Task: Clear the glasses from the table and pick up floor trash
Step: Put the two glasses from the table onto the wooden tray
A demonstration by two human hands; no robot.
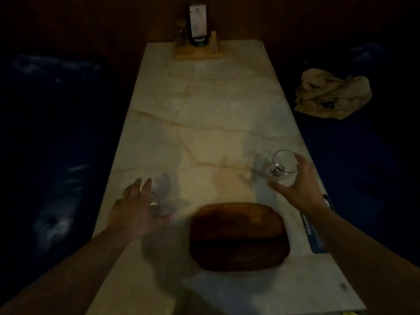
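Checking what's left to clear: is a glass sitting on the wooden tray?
No, the wooden tray is bare; one glass is in the right hand, the other by the left.

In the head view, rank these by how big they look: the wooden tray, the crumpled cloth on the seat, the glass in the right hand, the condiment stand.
1. Wooden tray, though it is nearest.
2. Crumpled cloth.
3. Condiment stand, farthest away.
4. Glass in the right hand.

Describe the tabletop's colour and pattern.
Pale cream marble tabletop with thin tan-orange veins crossing it; seen in the head view.
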